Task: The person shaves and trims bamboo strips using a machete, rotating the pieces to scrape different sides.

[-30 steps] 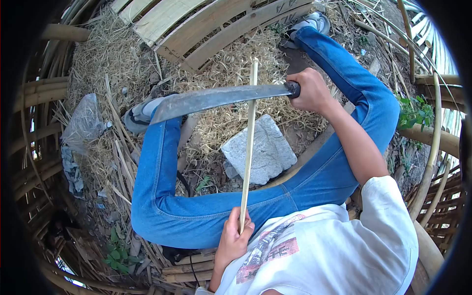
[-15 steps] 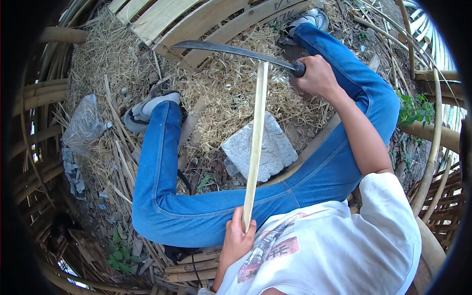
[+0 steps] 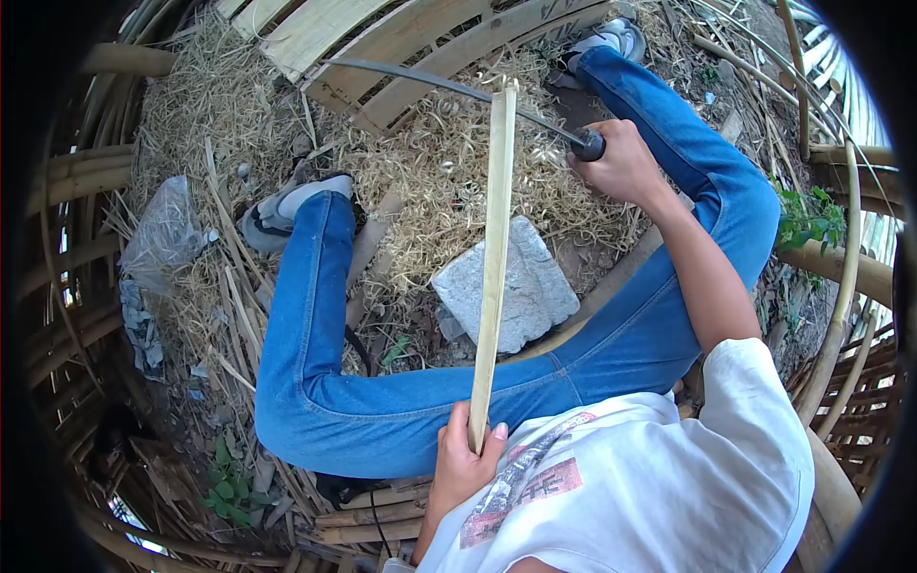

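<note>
My left hand (image 3: 468, 458) is closed round the lower end of a pale bamboo strip (image 3: 495, 244), close to my shirt. The strip rises away from me over my thigh and a flat stone block (image 3: 521, 286). In my right hand (image 3: 621, 162) is the black handle of a machete (image 3: 430, 78). Its long, slightly curved blade points left and crosses behind or against the strip near its far end; I cannot tell whether they touch. Small curls of shaving show at the strip's tip.
Shavings (image 3: 430, 210) cover the ground between my feet. A slatted wooden pallet (image 3: 420, 43) lies beyond them. To the left are a clear plastic bag (image 3: 164, 234) and loose split sticks. Bamboo poles (image 3: 855, 277) stand at the right, with a leafy plant (image 3: 810, 218) beside them.
The strip's far end has risen away from me and slightly left. My right hand has shifted slightly down and right, and the blade has tilted so its face looks narrower. My left hand keeps its grip.
</note>
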The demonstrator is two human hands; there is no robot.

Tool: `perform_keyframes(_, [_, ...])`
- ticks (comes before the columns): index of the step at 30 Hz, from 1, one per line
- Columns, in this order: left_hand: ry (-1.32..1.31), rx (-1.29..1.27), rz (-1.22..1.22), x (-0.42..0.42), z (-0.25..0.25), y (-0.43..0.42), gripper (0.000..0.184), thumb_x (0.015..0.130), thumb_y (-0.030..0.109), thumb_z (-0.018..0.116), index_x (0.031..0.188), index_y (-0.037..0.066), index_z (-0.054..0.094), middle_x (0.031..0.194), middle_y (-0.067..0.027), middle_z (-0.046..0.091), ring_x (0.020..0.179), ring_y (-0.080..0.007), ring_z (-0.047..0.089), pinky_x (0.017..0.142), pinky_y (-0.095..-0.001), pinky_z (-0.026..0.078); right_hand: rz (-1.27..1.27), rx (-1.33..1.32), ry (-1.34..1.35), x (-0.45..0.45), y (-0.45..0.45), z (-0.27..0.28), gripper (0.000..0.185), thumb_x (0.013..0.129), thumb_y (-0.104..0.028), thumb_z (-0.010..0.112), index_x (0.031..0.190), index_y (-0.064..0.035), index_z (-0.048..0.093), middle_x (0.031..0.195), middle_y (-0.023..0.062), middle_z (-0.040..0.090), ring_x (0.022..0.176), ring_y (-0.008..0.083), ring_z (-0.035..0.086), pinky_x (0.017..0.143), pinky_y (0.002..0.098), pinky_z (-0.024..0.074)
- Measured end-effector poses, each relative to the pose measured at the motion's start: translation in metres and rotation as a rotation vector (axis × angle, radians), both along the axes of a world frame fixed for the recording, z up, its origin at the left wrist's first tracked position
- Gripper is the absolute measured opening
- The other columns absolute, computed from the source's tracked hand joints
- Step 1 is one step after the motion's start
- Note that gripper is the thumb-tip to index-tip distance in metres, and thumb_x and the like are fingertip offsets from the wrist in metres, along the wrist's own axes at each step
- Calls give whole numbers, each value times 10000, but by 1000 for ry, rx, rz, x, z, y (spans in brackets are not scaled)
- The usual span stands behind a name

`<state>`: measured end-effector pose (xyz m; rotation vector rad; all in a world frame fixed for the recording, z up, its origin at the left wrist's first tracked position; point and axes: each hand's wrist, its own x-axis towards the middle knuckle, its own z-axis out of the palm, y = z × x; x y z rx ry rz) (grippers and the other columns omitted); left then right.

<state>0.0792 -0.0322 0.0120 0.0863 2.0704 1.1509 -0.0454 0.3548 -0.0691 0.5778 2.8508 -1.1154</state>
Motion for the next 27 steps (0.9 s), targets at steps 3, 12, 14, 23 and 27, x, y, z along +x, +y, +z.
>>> perform_keyframes(3, [-7, 123, 93, 6, -12, -6, 206, 965, 167, 664, 978, 14, 527, 642, -44, 516, 580, -111, 473, 545, -322, 396, -78, -41, 56, 0, 6, 4, 167, 743, -142, 677, 773, 21, 702, 615, 195, 630, 587, 299, 651, 636, 423, 511])
perform_keyframes(12, [-139, 170, 130, 7, -19, -12, 252, 1005, 249, 627, 1013, 14, 535, 645, -24, 501, 589, -95, 436, 545, -301, 361, 63, -64, 282, 2, 5, 9, 223, 781, -176, 736, 751, 34, 667, 559, 158, 568, 500, 259, 516, 551, 397, 447])
perform_keyframes(14, [-65, 144, 87, 6, -16, -7, 254, 994, 237, 642, 1025, 5, 542, 651, -48, 518, 588, -112, 459, 550, -315, 384, 76, -67, 257, 4, -2, 17, 207, 777, -163, 734, 752, 34, 677, 569, 171, 580, 504, 295, 539, 555, 405, 448])
perform_keyframes(23, [-28, -13, -43, -1, -2, 1, 236, 902, 80, 698, 1064, -16, 557, 682, -147, 554, 574, -185, 517, 561, -362, 429, 11, 109, 383, 9, -10, 19, 156, 742, -126, 687, 819, -1, 742, 633, 218, 625, 615, 402, 635, 618, 430, 499])
perform_keyframes(27, [-43, -10, -72, 0, -4, -4, 251, 869, 32, 689, 1074, -20, 553, 674, -148, 537, 567, -187, 500, 562, -355, 423, 26, 88, 177, 6, -3, 20, 190, 704, -117, 668, 843, -25, 759, 660, 227, 640, 659, 410, 656, 648, 446, 519])
